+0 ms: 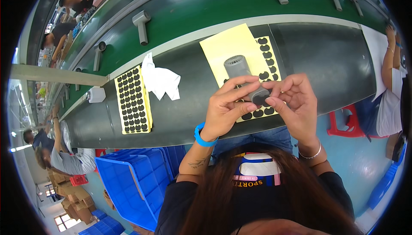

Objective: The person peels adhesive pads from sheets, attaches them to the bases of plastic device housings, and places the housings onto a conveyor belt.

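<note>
A grey hair dryer (237, 66) with a round slotted vent on its head lies across my grip, its handle end turned toward me. My left hand (227, 106) is wrapped round the handle, a blue band on that wrist. At the handle's end sits a dark rounded sticker (260, 99). The thumb and bent fingers of my right hand (298, 100) pinch at the edge of this sticker. Under the dryer are a plain yellow sheet (231, 37) and a sheet of black stickers (269, 54), partly hidden by my hands.
On the dark work surface (317, 59), a stack of black-sticker sheets (134, 102) lies left, beside a white cloth (161, 78). Beyond runs a green conveyor (193, 9) carrying more grey dryers (141, 27). Blue crates (133, 179) stand lower left; a person's arm (388, 63) shows at right.
</note>
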`<state>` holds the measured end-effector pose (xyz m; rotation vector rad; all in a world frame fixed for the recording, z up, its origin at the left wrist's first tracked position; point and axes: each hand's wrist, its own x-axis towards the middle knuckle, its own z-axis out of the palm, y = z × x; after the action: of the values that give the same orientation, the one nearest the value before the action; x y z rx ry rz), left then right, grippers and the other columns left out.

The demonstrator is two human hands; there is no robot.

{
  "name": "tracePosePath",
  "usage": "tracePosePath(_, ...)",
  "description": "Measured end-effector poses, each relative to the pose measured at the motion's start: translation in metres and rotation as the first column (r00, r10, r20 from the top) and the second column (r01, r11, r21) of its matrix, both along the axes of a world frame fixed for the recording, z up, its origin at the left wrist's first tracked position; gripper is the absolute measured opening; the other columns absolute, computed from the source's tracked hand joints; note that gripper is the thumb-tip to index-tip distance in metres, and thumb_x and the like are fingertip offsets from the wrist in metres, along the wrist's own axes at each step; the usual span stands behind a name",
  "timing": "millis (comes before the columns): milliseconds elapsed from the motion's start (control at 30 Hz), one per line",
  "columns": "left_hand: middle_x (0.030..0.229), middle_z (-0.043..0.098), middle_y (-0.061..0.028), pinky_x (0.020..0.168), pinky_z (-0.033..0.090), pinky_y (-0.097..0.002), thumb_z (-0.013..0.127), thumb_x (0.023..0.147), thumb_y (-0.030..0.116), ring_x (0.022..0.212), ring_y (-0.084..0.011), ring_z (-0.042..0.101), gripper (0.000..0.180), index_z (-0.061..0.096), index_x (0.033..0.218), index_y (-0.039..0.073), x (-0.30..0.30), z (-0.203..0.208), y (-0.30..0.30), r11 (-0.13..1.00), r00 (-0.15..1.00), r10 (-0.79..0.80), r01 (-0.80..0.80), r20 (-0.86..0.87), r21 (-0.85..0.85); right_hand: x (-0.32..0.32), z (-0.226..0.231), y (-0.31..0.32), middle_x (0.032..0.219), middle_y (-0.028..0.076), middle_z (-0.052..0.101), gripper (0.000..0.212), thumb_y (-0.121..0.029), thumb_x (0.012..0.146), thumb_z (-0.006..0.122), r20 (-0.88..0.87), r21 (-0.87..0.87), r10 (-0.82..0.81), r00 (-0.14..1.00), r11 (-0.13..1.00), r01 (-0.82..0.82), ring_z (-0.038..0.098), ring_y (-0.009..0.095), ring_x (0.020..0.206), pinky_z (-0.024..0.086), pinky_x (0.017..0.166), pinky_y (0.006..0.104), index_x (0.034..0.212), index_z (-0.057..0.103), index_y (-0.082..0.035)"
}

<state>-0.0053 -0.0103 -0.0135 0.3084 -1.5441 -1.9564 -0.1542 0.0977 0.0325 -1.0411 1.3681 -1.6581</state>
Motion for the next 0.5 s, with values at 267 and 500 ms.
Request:
tracePosePath(267,0.132,0.047,-0.0182,0.083,0.059,-0.0343,0.065,0.083,-0.004,0.101,-0.0213,0.06,0.04,0.059,0.122,-0.001,-0.0002,0.0008,-0.0009,1.0,1.0,0.01,-0.01,0.016,-0.004,-0.0002,0.0018,-0.0023,0.087,0.008,0.056,0.03,0.011,0.082,0.063,-0.017,0.019,-0.004,1.0,1.0,0.005,0.06,0.02,0.106,0.051,0.082,0.0262,0.1,0.043,-0.003)
tracePosePath(500,0.13,0.049,-0.0145,0.077,0.056,-0.0253,0.065,0.084,-0.003,0.087,-0.0135,0.061,0.038,0.06,0.122,-0.001,-0.0012,0.0009,0.0025,0.999,1.0,0.027,-0.027,0.003,-0.018,0.0009,0.0029,-0.0013,0.088,0.008,0.057,0.03,0.01,0.082,0.063,-0.048,0.027,-0.016,0.999,0.999,0.017,0.06,0.018,0.103,0.051,0.078,0.0249,0.1,0.043,-0.003)
